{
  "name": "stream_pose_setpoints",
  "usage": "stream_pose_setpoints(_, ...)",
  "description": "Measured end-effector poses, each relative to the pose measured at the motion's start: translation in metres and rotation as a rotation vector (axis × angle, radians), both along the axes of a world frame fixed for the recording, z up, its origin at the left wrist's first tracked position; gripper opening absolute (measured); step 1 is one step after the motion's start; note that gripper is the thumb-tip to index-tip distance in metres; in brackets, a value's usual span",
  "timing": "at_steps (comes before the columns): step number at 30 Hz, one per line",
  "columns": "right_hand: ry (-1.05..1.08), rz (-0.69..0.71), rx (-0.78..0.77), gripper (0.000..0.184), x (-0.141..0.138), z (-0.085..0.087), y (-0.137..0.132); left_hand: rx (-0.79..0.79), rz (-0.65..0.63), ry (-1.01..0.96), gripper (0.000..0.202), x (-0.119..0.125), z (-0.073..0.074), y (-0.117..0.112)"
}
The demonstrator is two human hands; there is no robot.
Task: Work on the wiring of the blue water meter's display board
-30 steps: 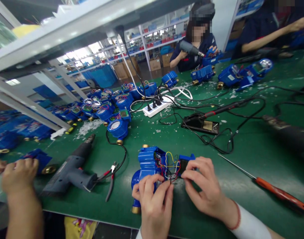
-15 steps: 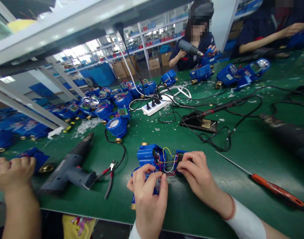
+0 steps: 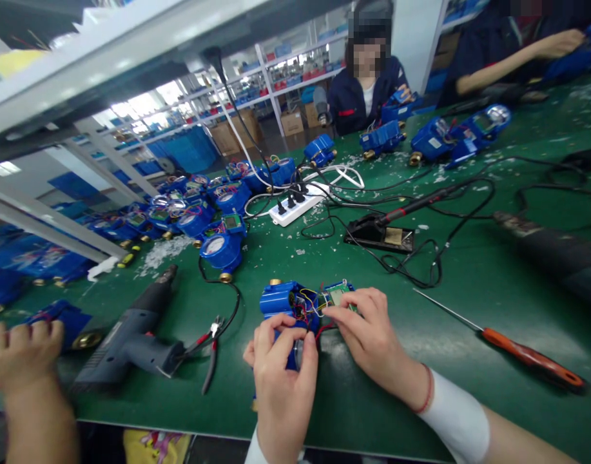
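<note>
A blue water meter (image 3: 278, 299) with a brass fitting lies on the green mat, its wires in a red, yellow and white tangle. My left hand (image 3: 280, 380) wraps around its lower body and hides most of the dial end. My right hand (image 3: 367, 338) pinches a small green circuit board (image 3: 338, 296) in a blue housing, wired to the meter. At the far left, a neighbouring worker's hand (image 3: 24, 354) rests on another blue meter (image 3: 66, 320).
Pliers (image 3: 211, 357) and a grey heat gun (image 3: 131, 338) lie left of my hands, a red-handled screwdriver (image 3: 530, 357) to the right. Beyond are a soldering iron stand (image 3: 379, 235), a white power strip (image 3: 295, 207), cables and several blue meters.
My right hand has moved left and turned the circuit board so its green face shows. The far co-worker has lowered the heat gun. The whole view has shifted slightly left.
</note>
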State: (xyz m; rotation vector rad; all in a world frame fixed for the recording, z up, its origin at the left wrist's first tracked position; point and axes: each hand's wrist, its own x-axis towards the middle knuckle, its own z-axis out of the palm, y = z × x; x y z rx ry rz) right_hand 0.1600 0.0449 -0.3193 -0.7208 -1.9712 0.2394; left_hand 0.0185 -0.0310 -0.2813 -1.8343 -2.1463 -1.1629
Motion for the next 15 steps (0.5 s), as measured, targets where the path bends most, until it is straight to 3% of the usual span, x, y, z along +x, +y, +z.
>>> stream_pose_setpoints(10,-0.001,0.066,-0.127,0.012,-0.0006,-0.0008,0.0045,-0.007,0.006,0.016,0.01,0.0002,-0.0011,-0.0006)
stream_pose_setpoints(15,0.098,0.147,-0.285,0.014,0.0022,-0.0002,0.0089,-0.043,0.059,0.122,0.009,-0.0002,0.0026,0.0033)
